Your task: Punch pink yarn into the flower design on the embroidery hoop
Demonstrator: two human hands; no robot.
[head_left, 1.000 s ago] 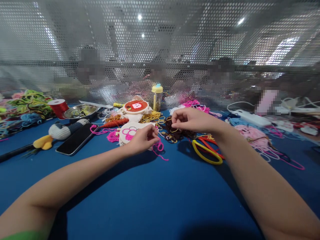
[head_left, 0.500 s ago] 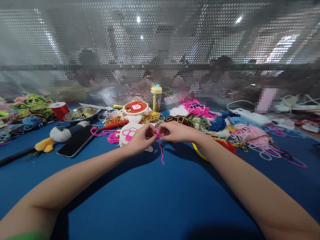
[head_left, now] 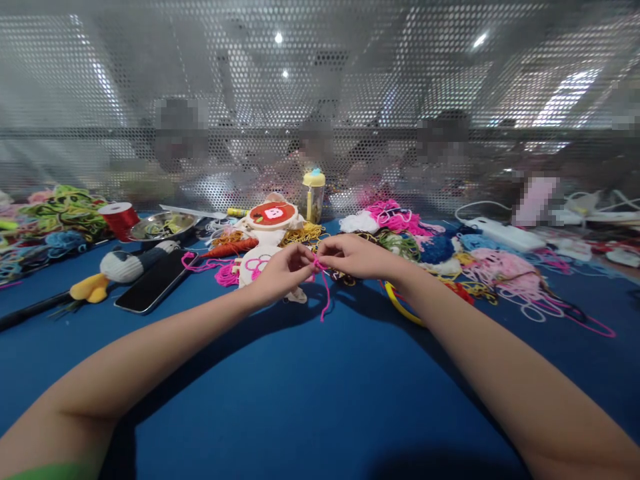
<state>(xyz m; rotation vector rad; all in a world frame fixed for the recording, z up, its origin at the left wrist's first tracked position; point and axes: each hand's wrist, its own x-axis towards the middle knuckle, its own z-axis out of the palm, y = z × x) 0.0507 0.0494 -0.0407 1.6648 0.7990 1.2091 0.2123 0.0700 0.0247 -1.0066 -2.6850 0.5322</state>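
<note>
Close together over the blue table (head_left: 320, 387), both my hands pinch a strand of bright pink yarn (head_left: 326, 300). Its loose end hangs down between them. My left hand (head_left: 283, 272) has thumb and fingertips closed on the yarn; my right hand (head_left: 353, 257) grips it just beside, its fingers curled. Whether a needle is among the fingertips is too small to tell. Behind my left hand lies a white embroidery hoop (head_left: 246, 272) with pink loops stitched on it, partly covered by the hand. A red embroidery hoop (head_left: 287, 215) with a white and pink figure rests farther back.
Yarn piles lie at the right, including pink yarn (head_left: 505, 270), near a yellow ring (head_left: 400, 307) by my right forearm. At the left are a phone (head_left: 153, 283), a knitted figure (head_left: 120, 267), a metal bowl (head_left: 165, 227) and a red spool (head_left: 120, 221). A bottle (head_left: 313, 197) stands before a perforated screen (head_left: 320, 87).
My right hand has tilted and shifted slightly, its fingers drawing closer over the yarn. The yarn's hanging end has swung a little and sits slightly higher.
</note>
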